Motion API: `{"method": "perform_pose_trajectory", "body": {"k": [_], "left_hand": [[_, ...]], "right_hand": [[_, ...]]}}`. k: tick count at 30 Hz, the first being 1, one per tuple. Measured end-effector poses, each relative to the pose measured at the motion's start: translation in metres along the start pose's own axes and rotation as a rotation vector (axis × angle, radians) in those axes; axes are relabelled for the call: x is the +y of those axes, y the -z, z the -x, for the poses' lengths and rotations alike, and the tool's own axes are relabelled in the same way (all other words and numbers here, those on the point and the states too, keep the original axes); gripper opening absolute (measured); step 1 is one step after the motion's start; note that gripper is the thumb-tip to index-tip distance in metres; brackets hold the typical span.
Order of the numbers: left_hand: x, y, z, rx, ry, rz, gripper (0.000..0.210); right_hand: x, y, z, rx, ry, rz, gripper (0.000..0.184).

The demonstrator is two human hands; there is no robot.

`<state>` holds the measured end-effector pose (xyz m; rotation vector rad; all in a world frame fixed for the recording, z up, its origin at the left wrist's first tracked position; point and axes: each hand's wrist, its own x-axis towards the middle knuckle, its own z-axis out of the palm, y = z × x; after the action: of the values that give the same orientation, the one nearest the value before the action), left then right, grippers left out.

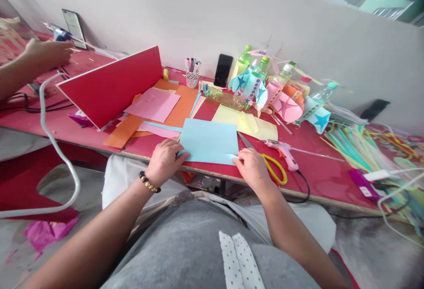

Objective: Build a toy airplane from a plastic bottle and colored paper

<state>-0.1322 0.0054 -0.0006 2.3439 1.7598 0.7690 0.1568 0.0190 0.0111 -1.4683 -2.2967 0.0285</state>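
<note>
A light blue sheet of paper [209,138] lies at the table's front edge. Its near edge looks turned up in a narrow fold. My left hand [165,158] pinches the near left corner between thumb and fingers. At the near right corner, my right hand [253,167] grips the fold in the same way. Scissors with yellow handles [280,175] lie just beside my right hand, partly hidden by it. A pink hot glue gun [286,154] rests to their right. Pink paper [155,104] and an orange strip [122,131] lie left of the blue sheet.
A red board [115,83] stands at the left; beyond it a co-worker's hand [48,52] reaches in. Behind are a pen cup [192,78], a phone [223,70] and several decorated plastic bottles [261,70]. Colored strips [357,147] and a purple power strip [366,186] lie right.
</note>
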Motion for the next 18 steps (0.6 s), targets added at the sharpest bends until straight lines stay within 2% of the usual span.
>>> {"method": "perform_pose_trajectory", "body": {"k": [15, 18], "left_hand": [[-0.0001, 0.0007, -0.0053, -0.044, -0.008, -0.083, 0.029], [0.0008, -0.0002, -0.0035, -0.021, 0.005, -0.076, 0.022]], "right_hand": [[-0.0006, -0.0022, 0.0005, 0.015, 0.001, 0.001, 0.025], [-0.0015, -0.0009, -0.0009, 0.009, -0.002, -0.006, 0.023]]}}
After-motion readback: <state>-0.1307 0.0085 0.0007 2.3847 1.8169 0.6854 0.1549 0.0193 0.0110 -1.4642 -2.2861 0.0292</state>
